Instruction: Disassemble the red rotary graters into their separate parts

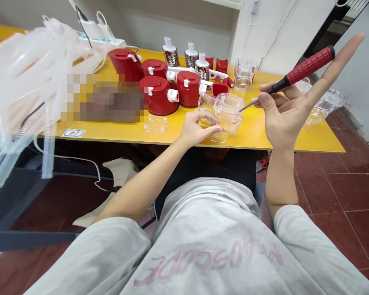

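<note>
My left hand point(199, 127) is closed on the near side of a clear plastic housing point(229, 108) at the front of the yellow table. In my right hand point(284, 110) is a screwdriver point(309, 65) with a red and black handle, held between thumb and fingers while the index finger points out along it. The screwdriver's tip meets or lies just in front of the housing's round rim; contact is hard to tell. A flat clear plastic ring point(156, 124) lies to the left of my left hand.
Several red housings point(189, 90) stand behind my left hand, with metal grater drums point(171, 55) farther back. More clear plastic parts point(243, 73) stand behind, with others point(322, 104) to the right. Plastic bags point(33, 69) and a power strip point(103, 41) occupy the table's point(320, 141) left.
</note>
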Tool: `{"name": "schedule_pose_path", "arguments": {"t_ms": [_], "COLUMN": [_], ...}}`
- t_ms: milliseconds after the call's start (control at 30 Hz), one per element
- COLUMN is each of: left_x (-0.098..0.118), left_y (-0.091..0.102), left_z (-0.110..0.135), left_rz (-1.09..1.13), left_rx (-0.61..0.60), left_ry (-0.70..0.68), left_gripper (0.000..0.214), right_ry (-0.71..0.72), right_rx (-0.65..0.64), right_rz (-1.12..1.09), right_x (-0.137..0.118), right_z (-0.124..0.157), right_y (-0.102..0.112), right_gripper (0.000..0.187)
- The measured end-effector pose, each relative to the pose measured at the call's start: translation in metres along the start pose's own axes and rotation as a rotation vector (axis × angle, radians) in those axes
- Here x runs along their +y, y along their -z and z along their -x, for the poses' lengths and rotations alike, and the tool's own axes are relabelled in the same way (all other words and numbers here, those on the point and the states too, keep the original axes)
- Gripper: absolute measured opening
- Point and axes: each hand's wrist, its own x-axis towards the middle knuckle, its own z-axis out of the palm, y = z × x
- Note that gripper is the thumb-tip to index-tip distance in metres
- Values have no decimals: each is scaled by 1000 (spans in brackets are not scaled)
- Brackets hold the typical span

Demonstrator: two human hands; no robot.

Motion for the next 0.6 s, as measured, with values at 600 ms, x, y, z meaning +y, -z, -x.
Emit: {"name": "schedule_pose_path", "arguments": {"t_ms": [600], "left_x": [9], "left_y": [-6], "left_z": [0], "left_rz": [-40], "left_rx": [-59], "left_ry": [-104], "left_gripper": [51], "right_ry": [337], "right_rx": [-161], "right_rz": [-63], "right_x": [5], "right_z": [-58], "right_y": [-32], "right_gripper": [62]}}
